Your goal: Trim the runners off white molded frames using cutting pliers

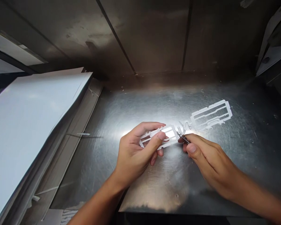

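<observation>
My left hand (pixel 140 147) is closed around one white plastic frame (pixel 172 134), its thumb lying across the front face. A second frame of similar shape (pixel 212 115) extends to the upper right, linked to the first by a thin, bent white runner (pixel 184 125). My right hand (pixel 203 153) grips a small dark metal cutting tool, probably nippers (pixel 185 139). Their tip meets the right end of the held frame, close to the runner. The handles are mostly hidden in my palm.
Below the hands lies a scratched metal worktop (pixel 159 178) with small white specks. A box topped with white sheets (pixel 35 109) stands at the left. Metal panels (pixel 154 37) rise at the back, and a white-edged machine part (pixel 273 56) is at the upper right.
</observation>
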A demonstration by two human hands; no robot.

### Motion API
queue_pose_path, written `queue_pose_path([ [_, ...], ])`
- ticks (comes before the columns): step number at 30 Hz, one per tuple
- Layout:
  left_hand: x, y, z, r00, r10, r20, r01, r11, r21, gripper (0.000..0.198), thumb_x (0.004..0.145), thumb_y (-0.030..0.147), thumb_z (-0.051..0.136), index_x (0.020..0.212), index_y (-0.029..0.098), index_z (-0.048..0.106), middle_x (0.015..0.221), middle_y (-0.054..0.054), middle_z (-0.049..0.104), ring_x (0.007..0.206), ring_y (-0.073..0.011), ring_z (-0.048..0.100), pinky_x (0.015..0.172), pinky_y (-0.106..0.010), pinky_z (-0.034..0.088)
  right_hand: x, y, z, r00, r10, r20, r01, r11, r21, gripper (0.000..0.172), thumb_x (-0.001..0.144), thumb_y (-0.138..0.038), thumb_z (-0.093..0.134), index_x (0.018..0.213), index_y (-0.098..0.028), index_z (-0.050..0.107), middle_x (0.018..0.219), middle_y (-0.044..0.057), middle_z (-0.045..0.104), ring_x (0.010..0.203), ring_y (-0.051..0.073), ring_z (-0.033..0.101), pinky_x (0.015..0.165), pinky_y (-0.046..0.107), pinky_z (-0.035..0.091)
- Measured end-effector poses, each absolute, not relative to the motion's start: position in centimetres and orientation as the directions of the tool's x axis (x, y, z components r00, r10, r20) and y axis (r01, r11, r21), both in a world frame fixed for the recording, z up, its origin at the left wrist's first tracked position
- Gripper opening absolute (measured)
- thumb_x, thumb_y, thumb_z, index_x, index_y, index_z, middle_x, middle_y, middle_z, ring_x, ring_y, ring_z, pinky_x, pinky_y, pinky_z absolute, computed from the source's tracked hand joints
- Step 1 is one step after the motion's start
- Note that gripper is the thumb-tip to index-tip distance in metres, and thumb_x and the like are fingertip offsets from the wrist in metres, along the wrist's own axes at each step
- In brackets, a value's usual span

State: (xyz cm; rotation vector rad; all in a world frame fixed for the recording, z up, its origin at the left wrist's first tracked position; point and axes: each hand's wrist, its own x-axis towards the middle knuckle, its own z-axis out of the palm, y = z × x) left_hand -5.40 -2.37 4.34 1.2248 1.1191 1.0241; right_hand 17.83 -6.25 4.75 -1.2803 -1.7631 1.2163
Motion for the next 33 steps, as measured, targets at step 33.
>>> queue_pose_path([
  [33,-5.7,-1.4,4.1,0.186,0.976,-0.114,-0.086,0.132,0.987,0.027,0.099,0.043,0.090,0.106,0.019,0.080,0.087,-0.004,0.077,0.058,-0.0124,0.070,0.047,-0.015,0.055,17.8,-5.2,2.8,-0.363,0.927,0.092,0.362,0.231,-0.903,0.058,0.122,-0.065,0.039,0.095,-0.018,0.060,0.078,-0.001,0.052,0.066,0.014,0.046,0.063,0.029,0.035],
])
